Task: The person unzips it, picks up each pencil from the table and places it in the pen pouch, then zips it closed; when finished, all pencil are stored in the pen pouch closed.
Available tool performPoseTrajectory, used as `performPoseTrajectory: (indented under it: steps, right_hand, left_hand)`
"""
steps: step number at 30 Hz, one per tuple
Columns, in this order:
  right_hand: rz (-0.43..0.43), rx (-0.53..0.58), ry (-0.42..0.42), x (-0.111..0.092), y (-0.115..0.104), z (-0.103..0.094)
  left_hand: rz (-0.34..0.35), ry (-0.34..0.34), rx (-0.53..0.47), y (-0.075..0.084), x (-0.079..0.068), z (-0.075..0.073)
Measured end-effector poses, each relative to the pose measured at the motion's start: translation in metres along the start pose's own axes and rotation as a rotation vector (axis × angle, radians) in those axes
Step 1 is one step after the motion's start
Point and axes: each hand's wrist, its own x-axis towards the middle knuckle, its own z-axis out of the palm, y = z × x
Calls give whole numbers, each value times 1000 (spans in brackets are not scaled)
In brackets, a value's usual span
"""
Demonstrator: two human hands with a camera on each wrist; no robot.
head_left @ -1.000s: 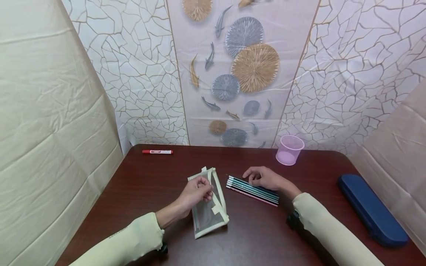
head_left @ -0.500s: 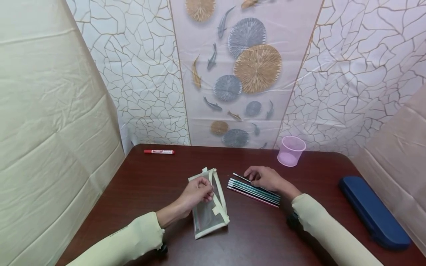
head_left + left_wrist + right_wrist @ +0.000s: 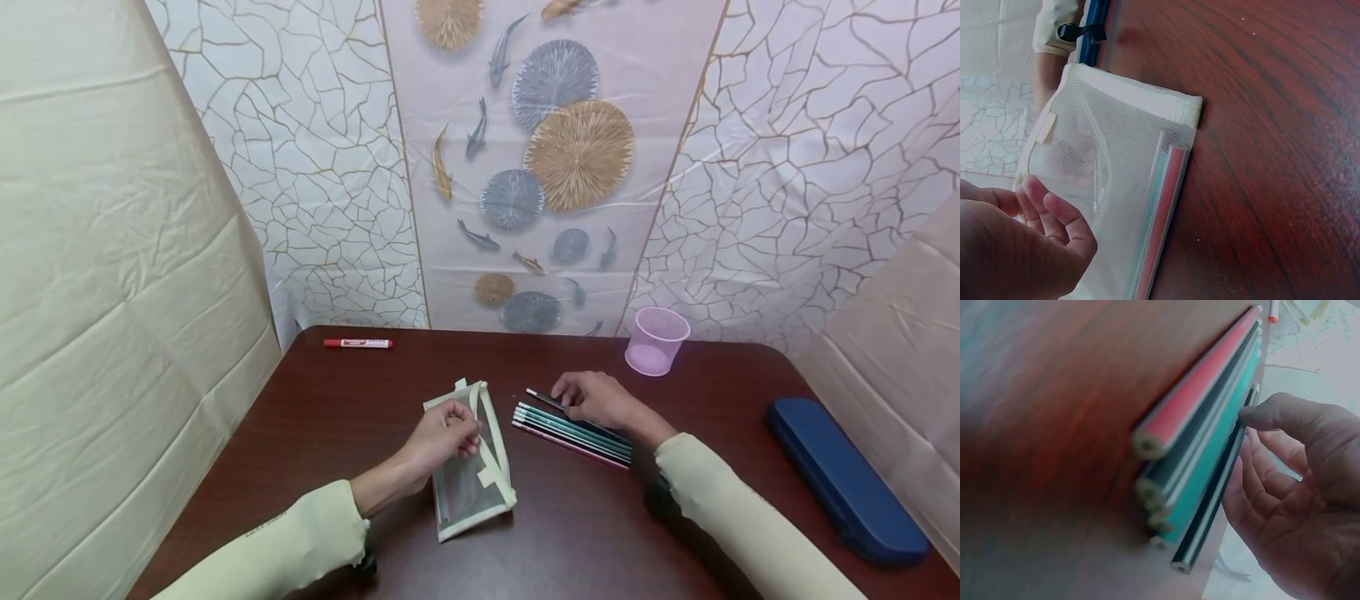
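My left hand (image 3: 442, 437) pinches the open zip edge of a cream-edged mesh pencil pouch (image 3: 472, 498), which lies on the table. Through its mesh, the left wrist view shows a red pencil (image 3: 1166, 206) and a teal pencil (image 3: 1149, 219) inside. At the right, my right hand (image 3: 600, 398) pinches a black pencil (image 3: 1207, 512) between thumb and fingers. That pencil sits slightly apart from a row of pencils (image 3: 570, 434) lying side by side, teal, black and red, with white ends toward the pouch.
A red marker (image 3: 358, 343) lies at the back left of the dark wooden table (image 3: 570, 533). Near the back right stands a pink mesh cup (image 3: 651, 354). A closed navy case (image 3: 843, 483) lies along the right side. Cloth-covered walls border the table.
The black pencil has come away from the far side of the row, held by my right hand. My left hand stays on the pouch edge.
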Motion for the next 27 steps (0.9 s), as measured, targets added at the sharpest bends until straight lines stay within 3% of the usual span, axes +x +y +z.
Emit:
performPoseTrajectory:
  steps: [9, 12, 15, 21, 27]
  right_hand:
    - [1, -20, 159, -2, -36, -8]
    - [-15, 30, 218, -3, -49, -8]
    - [-7, 179, 228, -4, -60, -4]
    - [49, 599, 219, -6, -78, 10]
    - [78, 838, 269, -7, -94, 28]
  left_hand:
    - [2, -7, 2, 2, 2, 0]
    - [1, -7, 4, 2, 1, 0]
    - [-2, -5, 6, 3, 0, 0]
    - [-2, -5, 4, 1, 0, 1]
    - [2, -1, -10, 2, 0, 4]
